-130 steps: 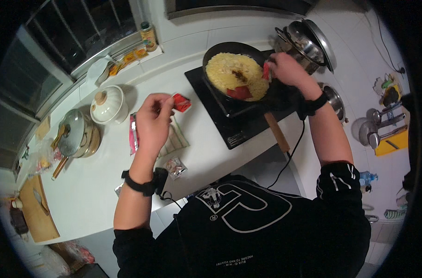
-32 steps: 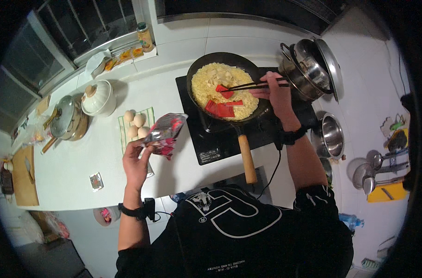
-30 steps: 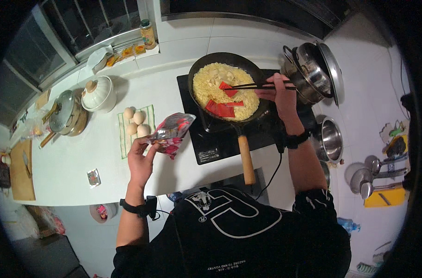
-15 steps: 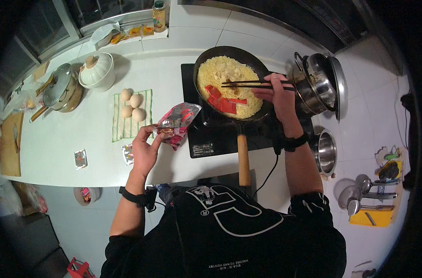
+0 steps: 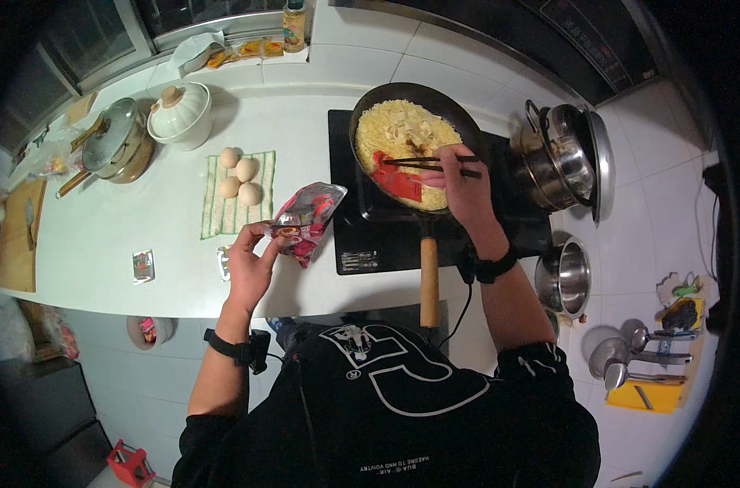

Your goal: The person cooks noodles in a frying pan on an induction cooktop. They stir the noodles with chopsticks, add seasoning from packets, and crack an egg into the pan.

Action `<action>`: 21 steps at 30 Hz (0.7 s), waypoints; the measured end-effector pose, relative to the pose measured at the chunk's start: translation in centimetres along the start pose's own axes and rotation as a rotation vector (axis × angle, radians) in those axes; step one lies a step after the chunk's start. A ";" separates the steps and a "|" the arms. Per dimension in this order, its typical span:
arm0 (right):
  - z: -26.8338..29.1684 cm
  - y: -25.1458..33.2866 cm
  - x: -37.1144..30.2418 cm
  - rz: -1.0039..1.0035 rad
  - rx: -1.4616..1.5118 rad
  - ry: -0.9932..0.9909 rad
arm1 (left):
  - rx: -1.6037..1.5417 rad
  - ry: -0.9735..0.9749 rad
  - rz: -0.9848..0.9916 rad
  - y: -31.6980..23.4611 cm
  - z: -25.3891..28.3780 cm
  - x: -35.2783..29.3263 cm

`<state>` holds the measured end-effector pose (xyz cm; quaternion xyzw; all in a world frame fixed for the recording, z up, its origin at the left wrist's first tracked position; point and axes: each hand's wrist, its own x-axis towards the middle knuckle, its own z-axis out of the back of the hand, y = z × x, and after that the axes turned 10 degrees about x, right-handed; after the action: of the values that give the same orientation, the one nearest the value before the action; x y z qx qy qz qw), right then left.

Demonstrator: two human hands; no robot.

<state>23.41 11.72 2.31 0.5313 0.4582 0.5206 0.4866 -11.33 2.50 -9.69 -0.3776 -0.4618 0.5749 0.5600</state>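
Note:
My left hand (image 5: 252, 259) pinches a shiny foil packet (image 5: 307, 218), pink and silver, over the counter's front part. Dark chopsticks (image 5: 419, 163) are gripped in my right hand (image 5: 470, 193), their tips at the upper edge of a bright red, flat-looking piece (image 5: 398, 184). I cannot make out what that red piece is. It lies on pale yellow noodles (image 5: 378, 126) in a dark frying pan (image 5: 459, 110) with a wooden handle (image 5: 429, 281). Pale flakes and a small brown heap top the noodles. Beneath the pan is a black cooktop (image 5: 358, 244).
Several eggs (image 5: 250, 193) rest on a green-striped cloth (image 5: 215, 211). Left of it stand a white lidded pot (image 5: 179, 118) and a glass-lidded pan (image 5: 114, 142). Stacked steel pots (image 5: 541, 167) and a metal bowl (image 5: 572, 276) flank the cooktop's right side. Small sachets (image 5: 143, 266) lie near the front edge.
My right hand has moved a little down and left with the chopsticks. The red pieces, spread apart before, now look gathered closer together. The whole view has shifted slightly.

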 end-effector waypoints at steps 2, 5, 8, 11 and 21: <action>0.1 0.0 0.0 0.064 -0.020 -0.024 | -0.040 0.004 -0.007 -0.3 0.3 0.2; 0.5 0.8 -0.2 0.086 -0.036 -0.066 | 0.051 0.026 -0.023 -0.5 0.4 0.4; 0.3 1.5 -0.6 -0.002 0.020 -0.093 | 0.118 0.045 -0.061 -0.5 0.2 0.5; -0.6 1.2 -1.1 -0.010 -0.025 -0.052 | 0.135 0.081 -0.080 -0.5 0.0 0.7; 0.4 0.7 -0.3 0.065 -0.044 -0.144 | 0.110 0.081 -0.076 -1.1 0.1 0.7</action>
<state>23.78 11.29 3.00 0.5711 0.3931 0.5063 0.5128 -11.14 3.14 -8.61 -0.3515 -0.4207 0.5621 0.6193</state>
